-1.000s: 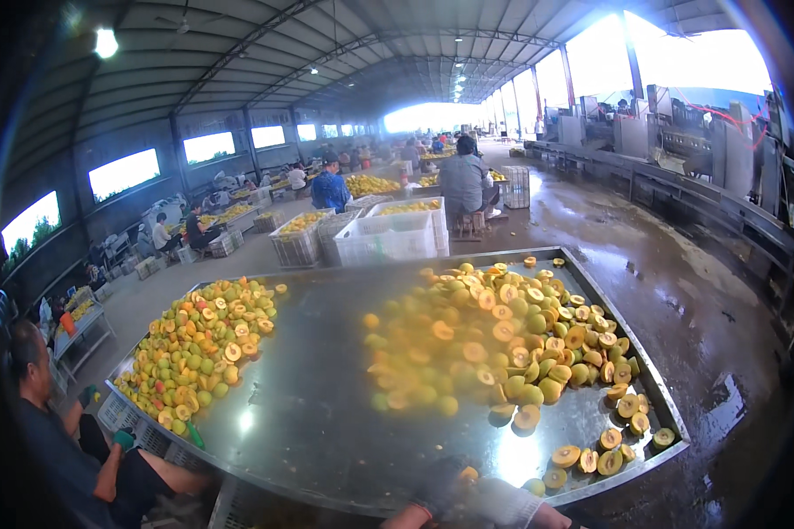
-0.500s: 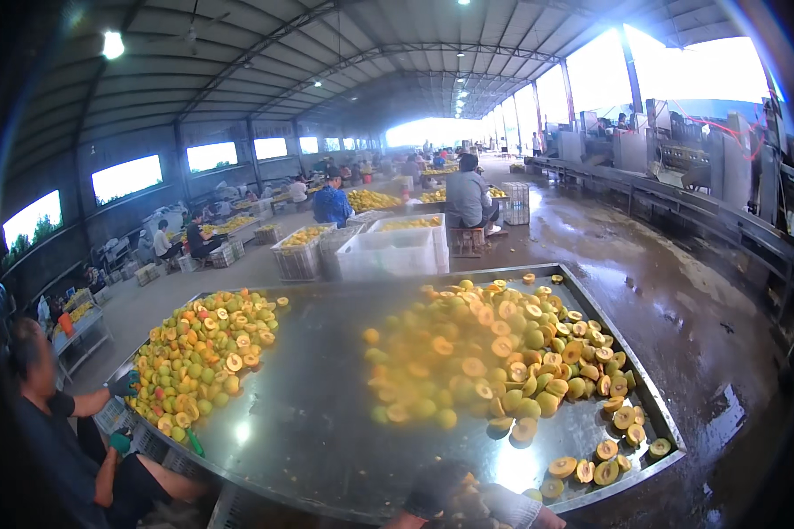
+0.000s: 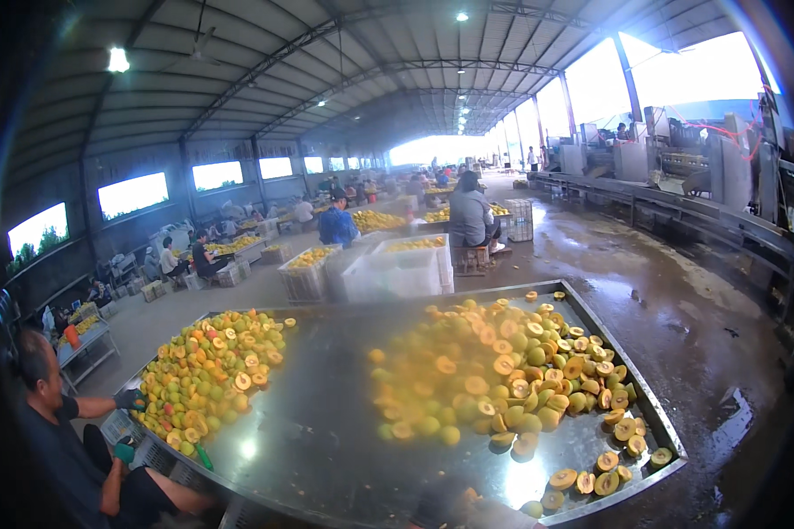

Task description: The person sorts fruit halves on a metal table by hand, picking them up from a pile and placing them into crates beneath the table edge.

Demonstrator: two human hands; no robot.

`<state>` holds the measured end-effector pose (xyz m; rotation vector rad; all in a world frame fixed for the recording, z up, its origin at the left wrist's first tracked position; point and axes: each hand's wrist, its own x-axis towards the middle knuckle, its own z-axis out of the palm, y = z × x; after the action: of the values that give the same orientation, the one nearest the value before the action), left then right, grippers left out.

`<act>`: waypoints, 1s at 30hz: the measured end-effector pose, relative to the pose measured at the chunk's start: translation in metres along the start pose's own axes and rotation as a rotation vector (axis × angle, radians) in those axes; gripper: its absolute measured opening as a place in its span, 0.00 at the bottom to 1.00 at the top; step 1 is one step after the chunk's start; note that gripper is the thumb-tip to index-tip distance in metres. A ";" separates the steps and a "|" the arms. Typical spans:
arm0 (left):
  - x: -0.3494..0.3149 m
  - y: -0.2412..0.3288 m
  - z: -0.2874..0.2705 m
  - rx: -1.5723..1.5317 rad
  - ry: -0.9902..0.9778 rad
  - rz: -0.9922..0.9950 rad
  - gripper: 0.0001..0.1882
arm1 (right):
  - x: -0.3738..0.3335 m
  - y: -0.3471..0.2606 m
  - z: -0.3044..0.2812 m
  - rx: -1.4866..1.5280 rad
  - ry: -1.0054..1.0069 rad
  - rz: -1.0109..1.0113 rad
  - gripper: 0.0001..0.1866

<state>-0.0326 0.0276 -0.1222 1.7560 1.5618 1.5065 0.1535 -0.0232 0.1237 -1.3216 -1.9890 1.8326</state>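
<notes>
At the lower edge of the head view, my left hand [image 3: 438,508] shows as a dark blur, close to the near rim of a metal table [image 3: 318,423]. Beside it my right hand [image 3: 492,512] is a paler smear, partly cut off by the frame. Fingers cannot be made out on either, nor anything held. A large heap of halved yellow peaches [image 3: 538,379] covers the right side of the tabletop, part of it hazy. Several loose peach halves [image 3: 606,483] lie cut side up near the right front corner, closest to my right hand.
A second peach pile [image 3: 207,375] lies on the table's left, where a seated co-worker [image 3: 48,423] in gloves reaches to it. A green-handled tool [image 3: 205,457] rests nearby. White crates [image 3: 397,278] stand beyond the far rim. Wet floor [image 3: 591,238] and machinery [image 3: 679,167] lie right.
The whole view has shifted, so the table sits slightly lower. My hands have sunk toward the lower edge and show less. The co-worker's hands stay near the left pile.
</notes>
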 end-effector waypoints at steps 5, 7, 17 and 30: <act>0.027 0.094 -0.025 -0.655 -0.216 -0.464 0.06 | 0.058 0.060 -0.015 0.332 0.019 -0.514 0.13; 0.025 0.039 -0.012 -0.733 -0.283 -0.523 0.11 | 0.092 0.071 -0.029 0.200 0.051 -0.506 0.15; 0.039 0.091 -0.024 -0.136 -0.141 0.111 0.22 | 0.073 0.086 -0.002 0.079 0.243 -0.182 0.18; 0.028 0.106 -0.024 -0.253 -0.138 -0.046 0.20 | 0.037 0.053 -0.021 0.139 0.028 -0.066 0.19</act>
<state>-0.0052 0.0074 -0.0153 1.6315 1.2747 1.4562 0.1706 0.0105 0.0666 -1.2204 -1.8317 1.8738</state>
